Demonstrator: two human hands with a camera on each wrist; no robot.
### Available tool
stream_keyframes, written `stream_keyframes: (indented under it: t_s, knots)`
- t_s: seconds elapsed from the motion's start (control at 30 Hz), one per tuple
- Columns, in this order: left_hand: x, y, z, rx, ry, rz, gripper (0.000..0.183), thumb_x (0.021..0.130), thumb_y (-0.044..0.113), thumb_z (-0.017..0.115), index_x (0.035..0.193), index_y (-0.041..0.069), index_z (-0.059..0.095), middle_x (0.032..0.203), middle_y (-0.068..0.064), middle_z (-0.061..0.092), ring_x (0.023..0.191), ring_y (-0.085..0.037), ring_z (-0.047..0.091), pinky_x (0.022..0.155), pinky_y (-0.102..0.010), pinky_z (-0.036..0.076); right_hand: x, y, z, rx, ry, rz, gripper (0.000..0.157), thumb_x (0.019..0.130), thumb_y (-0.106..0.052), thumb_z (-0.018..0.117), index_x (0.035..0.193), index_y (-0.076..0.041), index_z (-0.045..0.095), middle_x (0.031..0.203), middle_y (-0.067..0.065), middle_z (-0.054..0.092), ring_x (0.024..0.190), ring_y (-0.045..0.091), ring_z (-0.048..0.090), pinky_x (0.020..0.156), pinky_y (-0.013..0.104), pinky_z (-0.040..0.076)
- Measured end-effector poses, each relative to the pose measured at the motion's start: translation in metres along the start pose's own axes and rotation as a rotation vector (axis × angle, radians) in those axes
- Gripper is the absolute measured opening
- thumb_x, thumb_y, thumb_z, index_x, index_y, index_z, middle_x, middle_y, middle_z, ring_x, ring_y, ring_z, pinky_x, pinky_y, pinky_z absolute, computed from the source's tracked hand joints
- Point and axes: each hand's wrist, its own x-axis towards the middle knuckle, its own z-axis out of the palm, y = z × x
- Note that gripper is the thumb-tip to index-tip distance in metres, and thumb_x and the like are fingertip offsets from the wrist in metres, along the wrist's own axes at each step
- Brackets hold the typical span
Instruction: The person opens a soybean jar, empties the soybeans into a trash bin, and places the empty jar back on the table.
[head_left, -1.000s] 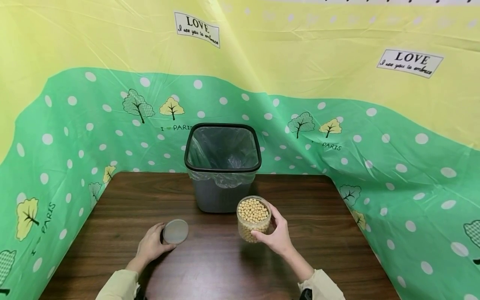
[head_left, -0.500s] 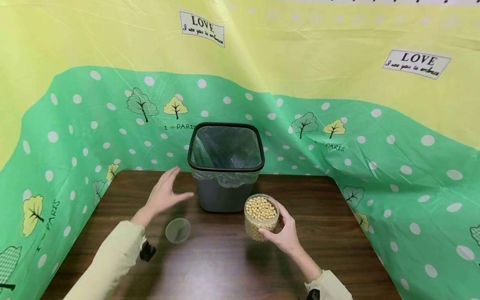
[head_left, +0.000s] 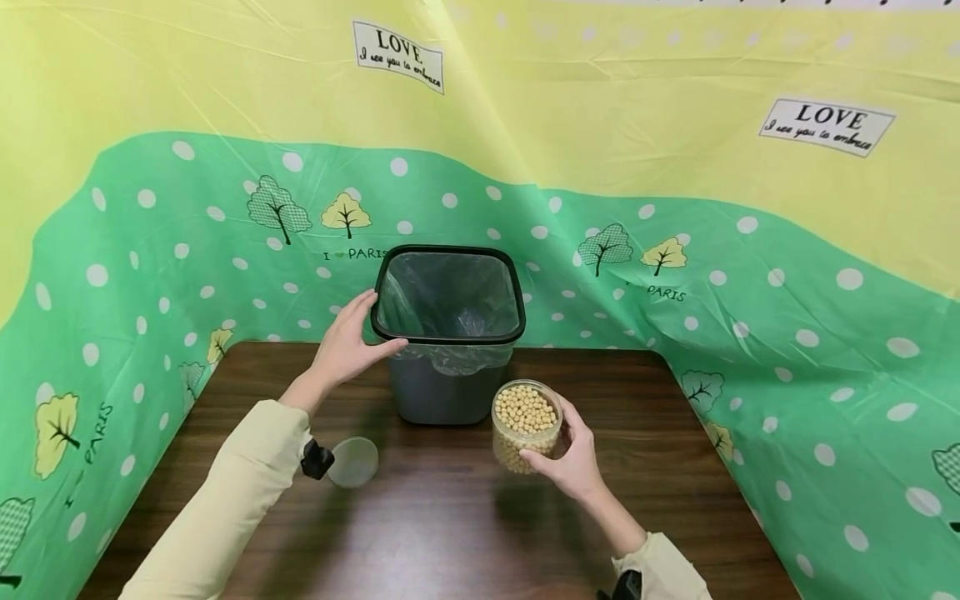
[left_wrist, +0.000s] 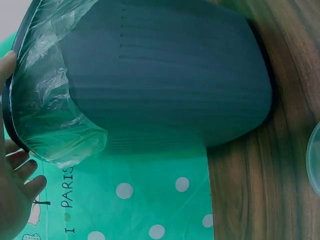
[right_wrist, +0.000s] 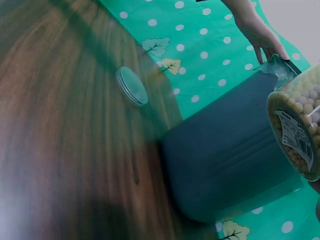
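Above the tabletop, right grip clasps jar; spread left grip touches bin rim.

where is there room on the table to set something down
The table is bare right of the bin, past the right hand and its jar, and front-centre, between the lid and right sleeve. Front-left of the bin is crowded: left hand, left sleeve, lid.

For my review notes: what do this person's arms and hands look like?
The left hand and right hand are bare, without gloves. The left sleeve and right sleeve are pale cream, and a black, blocky device sits at each wrist.
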Motion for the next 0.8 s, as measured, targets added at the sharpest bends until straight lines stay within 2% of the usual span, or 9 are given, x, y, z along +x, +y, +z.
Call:
stream_keyframes:
  t_s: [0.17, 0.37, 0.5, 0.6, 0.73, 0.8]
  knots:
    - [0.000, -0.001, -0.002, -0.015, -0.006, -0.030, 0.092, 0.075, 0.057, 0.063, 0.143, 0.007, 0.028, 0.146, -0.010, 0.027, 0.133, -0.031, 0.026, 0.101, -0.053, 0.027, 0.018, -0.005, -0.010, -0.070, 0.019, -0.010, 0.076, 0.054, 0.009, 0.074, 0.123, 0.016, 0.042, 0.113, 0.031, 0.051, 0.101, 0.009, 0.052, 0.084, 0.013, 0.043]
    - [0.000, 0.000, -0.003, -0.028, -0.009, -0.050, 0.090, 0.075, 0.057, 0.064, 0.142, 0.006, 0.030, 0.145, -0.011, 0.028, 0.132, -0.031, 0.027, 0.101, -0.052, 0.028, 0.051, -0.018, -0.027, -0.213, 0.045, 0.000, 0.079, 0.054, 0.005, 0.077, 0.125, 0.012, 0.043, 0.119, 0.026, 0.051, 0.104, 0.008, 0.049, 0.083, 0.013, 0.041]
    - [0.000, 0.000, -0.003, -0.024, -0.015, -0.062, 0.090, 0.075, 0.056, 0.064, 0.141, 0.006, 0.030, 0.145, -0.011, 0.029, 0.132, -0.031, 0.028, 0.101, -0.052, 0.029, 0.075, -0.026, -0.039, -0.296, 0.073, -0.015, 0.078, 0.055, 0.001, 0.077, 0.125, 0.011, 0.043, 0.118, 0.026, 0.051, 0.103, 0.014, 0.050, 0.081, 0.014, 0.040]
    - [0.001, 0.000, -0.004, -0.022, -0.016, -0.070, 0.090, 0.074, 0.057, 0.065, 0.141, 0.007, 0.031, 0.145, -0.011, 0.030, 0.131, -0.031, 0.028, 0.101, -0.052, 0.029, 0.095, -0.017, -0.049, -0.330, 0.078, -0.032, 0.081, 0.056, -0.002, 0.078, 0.128, 0.007, 0.043, 0.120, 0.023, 0.052, 0.103, 0.019, 0.050, 0.081, 0.022, 0.044]
    - [0.002, 0.001, -0.004, -0.036, -0.021, -0.084, 0.090, 0.074, 0.056, 0.065, 0.141, 0.007, 0.031, 0.144, -0.011, 0.030, 0.132, -0.031, 0.028, 0.101, -0.052, 0.028, 0.122, -0.002, -0.060, -0.393, 0.071, -0.062, 0.086, 0.057, -0.008, 0.081, 0.134, -0.002, 0.041, 0.125, 0.015, 0.051, 0.106, 0.023, 0.050, 0.079, 0.040, 0.048]
    - [0.002, 0.001, -0.005, -0.048, -0.025, -0.094, 0.090, 0.074, 0.057, 0.065, 0.141, 0.007, 0.031, 0.145, -0.011, 0.030, 0.132, -0.031, 0.027, 0.101, -0.052, 0.028, 0.134, 0.000, -0.062, -0.432, 0.063, -0.088, 0.087, 0.058, -0.012, 0.080, 0.135, -0.004, 0.040, 0.125, 0.015, 0.050, 0.107, 0.026, 0.050, 0.077, 0.045, 0.048]
